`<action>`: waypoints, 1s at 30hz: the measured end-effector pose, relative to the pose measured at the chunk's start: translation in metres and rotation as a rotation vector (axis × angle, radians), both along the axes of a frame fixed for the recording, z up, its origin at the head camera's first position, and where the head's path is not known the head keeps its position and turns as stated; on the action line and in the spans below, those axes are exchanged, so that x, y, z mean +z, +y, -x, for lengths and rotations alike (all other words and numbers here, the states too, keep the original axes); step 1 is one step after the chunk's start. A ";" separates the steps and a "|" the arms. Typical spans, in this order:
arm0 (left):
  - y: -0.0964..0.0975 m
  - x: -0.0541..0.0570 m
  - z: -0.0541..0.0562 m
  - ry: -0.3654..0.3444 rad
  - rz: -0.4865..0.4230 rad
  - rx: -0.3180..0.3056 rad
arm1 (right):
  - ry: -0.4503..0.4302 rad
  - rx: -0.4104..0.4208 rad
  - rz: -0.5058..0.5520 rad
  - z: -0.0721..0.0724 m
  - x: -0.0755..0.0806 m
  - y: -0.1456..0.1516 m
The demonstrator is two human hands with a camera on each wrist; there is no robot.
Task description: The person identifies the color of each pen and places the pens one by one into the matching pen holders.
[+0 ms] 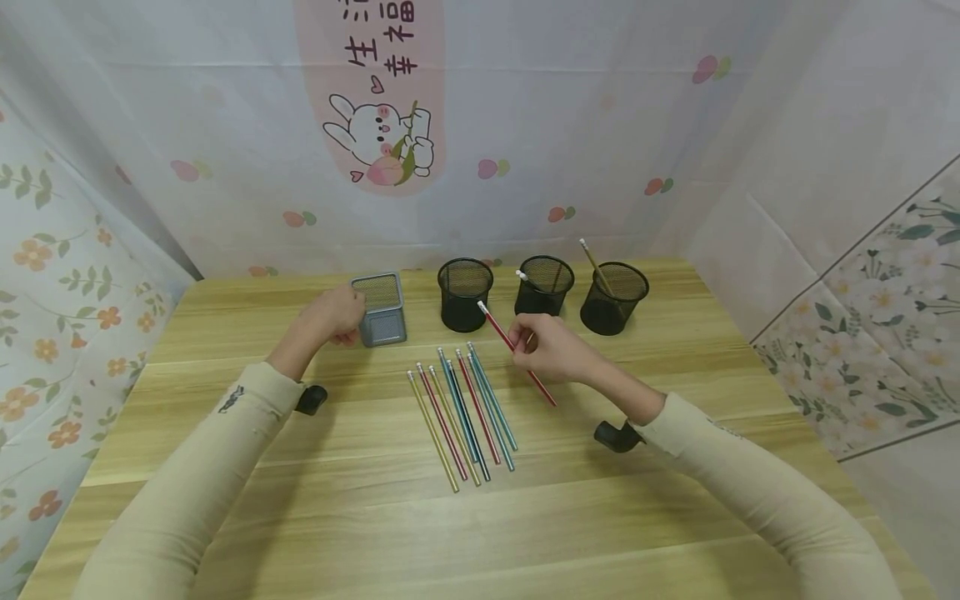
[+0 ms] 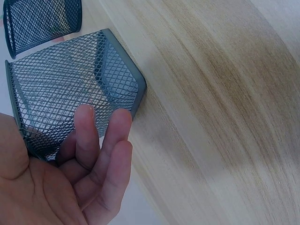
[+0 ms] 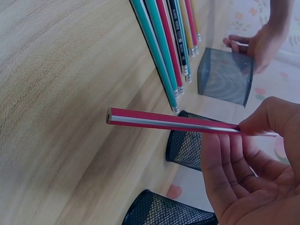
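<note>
My right hand pinches a red pencil between thumb and fingers. The pencil slants over the table, white eraser end up and close to the round black mesh cup on the left. In the right wrist view its unsharpened end points away from the palm. At the far left, my left hand holds the grey square mesh pen holder at its left side. In the left wrist view several fingers curl in front of its mesh wall. Between the hands lie several pencils in gold, red, teal and black.
Two more round black mesh cups stand farther right: the middle cup has an eraser tip showing at its rim, and the right cup holds a gold pencil. A printed cloth hangs behind the wooden table.
</note>
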State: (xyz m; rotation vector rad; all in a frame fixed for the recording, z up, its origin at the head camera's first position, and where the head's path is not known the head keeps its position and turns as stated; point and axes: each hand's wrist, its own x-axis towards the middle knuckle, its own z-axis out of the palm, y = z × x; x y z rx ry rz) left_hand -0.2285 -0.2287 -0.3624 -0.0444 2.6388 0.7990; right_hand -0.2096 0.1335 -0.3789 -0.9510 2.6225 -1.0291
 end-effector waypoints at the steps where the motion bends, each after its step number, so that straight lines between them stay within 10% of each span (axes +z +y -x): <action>1: 0.000 0.000 0.000 0.000 0.000 0.000 | 0.002 0.000 0.005 0.000 0.000 0.000; 30: -0.001 0.000 0.001 -0.004 0.014 -0.014 | 0.066 0.010 0.167 -0.004 0.010 -0.010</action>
